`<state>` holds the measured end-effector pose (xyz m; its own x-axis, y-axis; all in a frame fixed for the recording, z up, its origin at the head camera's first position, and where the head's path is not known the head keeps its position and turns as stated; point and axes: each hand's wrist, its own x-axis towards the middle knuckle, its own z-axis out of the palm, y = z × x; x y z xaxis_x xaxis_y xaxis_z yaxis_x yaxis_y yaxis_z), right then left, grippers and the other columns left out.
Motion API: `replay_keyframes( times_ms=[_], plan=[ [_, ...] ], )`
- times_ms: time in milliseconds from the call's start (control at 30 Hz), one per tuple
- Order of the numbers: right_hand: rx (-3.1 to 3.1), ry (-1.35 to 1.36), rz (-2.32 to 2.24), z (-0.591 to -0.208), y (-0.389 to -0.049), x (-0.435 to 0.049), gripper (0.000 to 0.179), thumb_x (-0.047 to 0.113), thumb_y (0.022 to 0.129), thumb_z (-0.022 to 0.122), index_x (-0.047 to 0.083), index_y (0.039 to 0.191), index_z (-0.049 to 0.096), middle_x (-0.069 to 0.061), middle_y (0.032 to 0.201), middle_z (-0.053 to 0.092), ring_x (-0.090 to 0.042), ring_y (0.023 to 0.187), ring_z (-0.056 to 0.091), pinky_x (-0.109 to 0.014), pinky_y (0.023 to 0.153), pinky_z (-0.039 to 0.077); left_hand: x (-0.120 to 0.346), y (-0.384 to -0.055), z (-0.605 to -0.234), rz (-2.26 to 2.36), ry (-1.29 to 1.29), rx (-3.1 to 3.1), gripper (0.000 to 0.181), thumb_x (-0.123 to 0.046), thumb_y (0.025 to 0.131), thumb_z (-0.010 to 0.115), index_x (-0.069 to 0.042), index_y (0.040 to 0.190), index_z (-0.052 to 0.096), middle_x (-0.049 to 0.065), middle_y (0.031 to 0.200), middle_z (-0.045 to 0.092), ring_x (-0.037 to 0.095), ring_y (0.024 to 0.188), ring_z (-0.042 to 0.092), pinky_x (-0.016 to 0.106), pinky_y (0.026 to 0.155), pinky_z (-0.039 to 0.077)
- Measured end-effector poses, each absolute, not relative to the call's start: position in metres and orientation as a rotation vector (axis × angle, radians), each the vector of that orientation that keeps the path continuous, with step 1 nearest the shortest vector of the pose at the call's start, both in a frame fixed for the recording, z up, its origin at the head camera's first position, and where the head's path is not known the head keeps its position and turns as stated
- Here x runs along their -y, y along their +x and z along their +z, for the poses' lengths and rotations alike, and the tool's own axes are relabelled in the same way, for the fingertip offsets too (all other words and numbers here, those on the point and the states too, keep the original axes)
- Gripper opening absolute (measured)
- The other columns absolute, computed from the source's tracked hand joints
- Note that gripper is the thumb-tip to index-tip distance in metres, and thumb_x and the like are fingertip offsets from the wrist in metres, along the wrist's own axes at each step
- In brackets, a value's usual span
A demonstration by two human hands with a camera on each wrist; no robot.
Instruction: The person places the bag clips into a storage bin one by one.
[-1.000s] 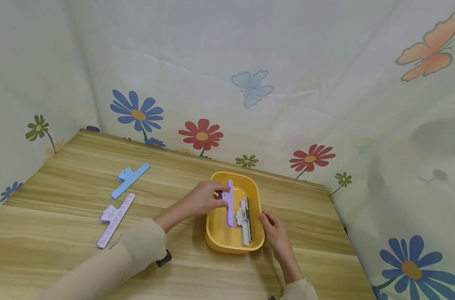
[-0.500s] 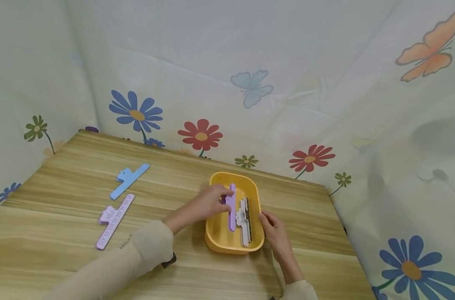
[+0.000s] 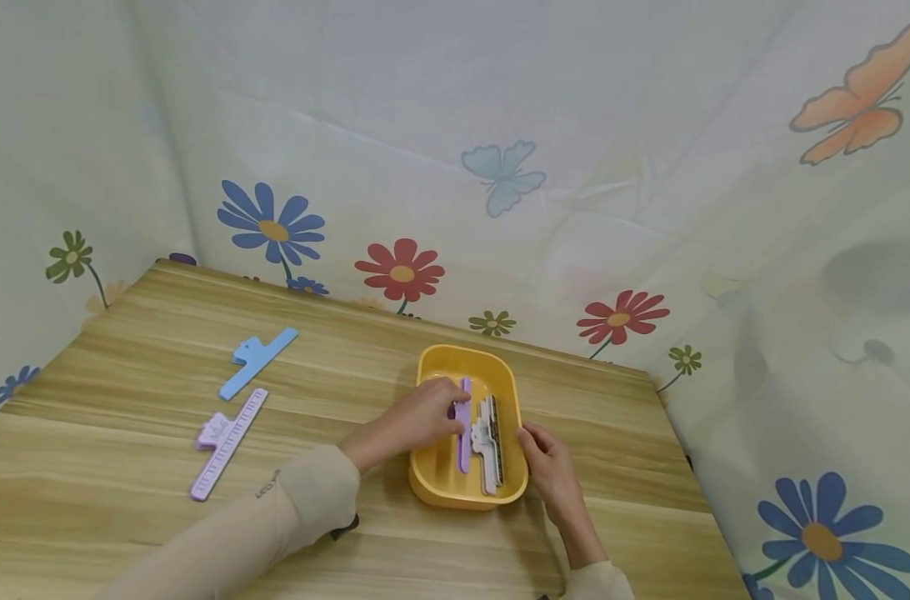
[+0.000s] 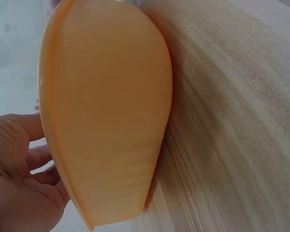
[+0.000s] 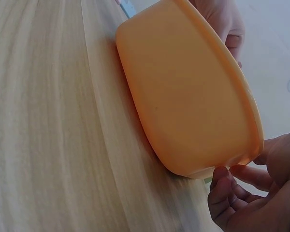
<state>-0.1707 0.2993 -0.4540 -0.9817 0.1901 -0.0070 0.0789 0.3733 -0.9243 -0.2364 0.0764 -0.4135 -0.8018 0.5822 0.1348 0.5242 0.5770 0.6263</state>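
Note:
My left hand (image 3: 421, 419) reaches over the near-left wall of a yellow plastic box (image 3: 455, 500) and pinches a purple clip (image 3: 465, 450) between thumb and fingers. The clip stands lengthwise inside the box, its handle hidden by the hand. Beside it lie a white clip (image 3: 488, 454) and a dark-patterned one (image 3: 497, 442), close together along the right side. My right hand (image 3: 554, 471) holds the box's right rim, with the thumb at the edge and fingers against the outer wall, as the right wrist view shows. In the left wrist view the box wall (image 4: 106, 106) hides the clips.
On the wood-grain table (image 3: 350, 375), to the left, lie a light blue clip (image 3: 258, 363) and a lilac clip with a ruler-like pattern (image 3: 230, 444). A flower-printed curtain (image 3: 395, 167) borders the table at the back and sides.
My left hand has moved slightly right and toward me, lowering the purple clip deeper into the box beside the white one. My right hand has kept its hold on the rim.

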Motion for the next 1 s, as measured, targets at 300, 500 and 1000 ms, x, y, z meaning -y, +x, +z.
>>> replay_keyframes(
  times_ms=[300,500,1000],
  plan=[
    [2.521,-0.257,1.672,-0.456,-0.171,-0.300,0.037,0.029,0.094,0.057,0.004,0.120,0.061,-0.015,0.107,0.063,-0.022,0.089,0.060,-0.029,0.070,0.051,-0.082,-0.236,-0.419,0.862,0.972,-2.785,0.044,-0.019,0.084,0.069,-0.004,0.124,0.059,0.008,0.117,0.057,0.016,0.103,0.053,0.031,0.091,0.044],
    [2.521,-0.259,1.706,-0.453,-0.171,-0.299,0.036,0.027,0.094,0.057,0.004,0.121,0.061,-0.015,0.108,0.063,-0.022,0.090,0.060,-0.028,0.070,0.051,-0.086,-0.235,-0.422,0.800,0.953,-2.817,0.043,-0.020,0.084,0.069,-0.005,0.123,0.060,0.007,0.117,0.057,0.020,0.107,0.052,0.034,0.093,0.044],
    [2.536,-0.225,1.679,-0.426,-0.159,-0.284,0.032,0.017,0.096,0.053,-0.003,0.120,0.059,-0.022,0.109,0.061,-0.032,0.095,0.058,-0.035,0.074,0.051,-0.095,-0.238,-0.424,0.661,0.954,-2.883,0.041,-0.024,0.081,0.071,-0.008,0.118,0.064,0.006,0.111,0.060,0.023,0.102,0.055,0.039,0.079,0.049]
  ],
)
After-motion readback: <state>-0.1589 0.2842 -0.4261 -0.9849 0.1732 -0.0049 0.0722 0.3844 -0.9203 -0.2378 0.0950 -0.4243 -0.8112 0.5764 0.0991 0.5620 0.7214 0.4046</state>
